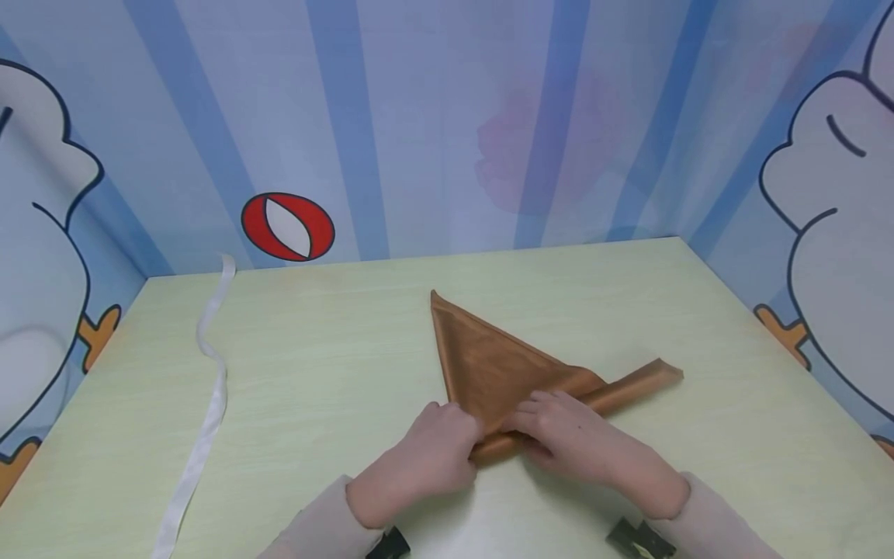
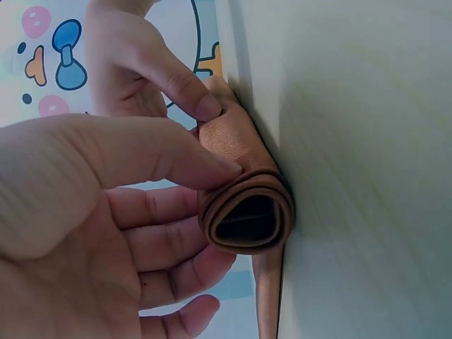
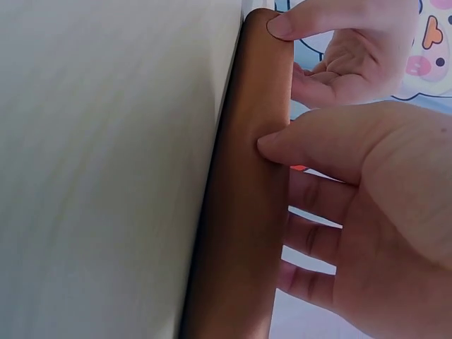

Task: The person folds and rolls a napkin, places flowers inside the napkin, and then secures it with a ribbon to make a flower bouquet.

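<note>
A shiny brown cloth lies on the table, partly rolled along its near side. Its flat part narrows to a point at the back, and a rolled end sticks out to the right. My left hand grips the left end of the roll between thumb and fingers. In the left wrist view, that end shows several wound layers around a dark hollow. Farther right along the roll, my right hand holds it, thumb on the near side and fingers over the top. The right wrist view shows the roll's smooth near side.
A long white ribbon runs wavily down the left side of the pale table. Its far end reaches the back edge. Blue striped panels with cartoon drawings stand behind and at both sides.
</note>
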### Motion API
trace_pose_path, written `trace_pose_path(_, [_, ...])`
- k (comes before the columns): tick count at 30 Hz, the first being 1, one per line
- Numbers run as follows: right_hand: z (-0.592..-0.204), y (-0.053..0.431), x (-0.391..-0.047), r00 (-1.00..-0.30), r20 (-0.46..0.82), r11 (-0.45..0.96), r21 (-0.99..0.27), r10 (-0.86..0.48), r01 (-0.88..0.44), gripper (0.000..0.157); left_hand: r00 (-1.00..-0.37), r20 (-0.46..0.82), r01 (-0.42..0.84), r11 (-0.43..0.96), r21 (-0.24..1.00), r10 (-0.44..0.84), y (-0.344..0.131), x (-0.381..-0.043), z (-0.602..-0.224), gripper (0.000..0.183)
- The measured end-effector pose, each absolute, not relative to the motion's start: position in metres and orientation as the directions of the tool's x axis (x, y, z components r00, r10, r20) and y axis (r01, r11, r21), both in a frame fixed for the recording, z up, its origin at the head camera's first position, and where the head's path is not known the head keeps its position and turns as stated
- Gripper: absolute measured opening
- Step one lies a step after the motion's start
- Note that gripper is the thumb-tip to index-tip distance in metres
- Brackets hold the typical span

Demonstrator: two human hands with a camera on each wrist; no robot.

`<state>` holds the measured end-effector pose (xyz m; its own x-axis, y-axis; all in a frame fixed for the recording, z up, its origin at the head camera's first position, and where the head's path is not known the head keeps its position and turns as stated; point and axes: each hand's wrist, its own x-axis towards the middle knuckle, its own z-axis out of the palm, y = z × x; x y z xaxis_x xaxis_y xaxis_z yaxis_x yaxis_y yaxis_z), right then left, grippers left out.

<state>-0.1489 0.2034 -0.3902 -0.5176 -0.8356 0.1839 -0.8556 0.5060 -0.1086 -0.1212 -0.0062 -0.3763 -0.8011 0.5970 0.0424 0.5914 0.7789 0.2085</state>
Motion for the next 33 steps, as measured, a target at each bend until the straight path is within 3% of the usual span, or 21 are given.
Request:
trace_pose_path(12, [-0.3913, 0.2027, -0.1486, -0.556, 0.188, 0.523, -0.197, -0.81, -0.829, 0.019, -0.804, 0.03, 0.579, 0.771, 0.263, 0.594, -0.0056, -0.1206, -0.3764, 0.031])
trace_pose_path(33, [-0.3893, 0.2003, -0.1476, -0.533, 0.19, 0.507, -0.171, -0.824, -0.845, 0.016, -0.844, -0.018, 0.528, 0.836, 0.15, 0.536, -0.0025, -0.1166, -0.3766, 0.011])
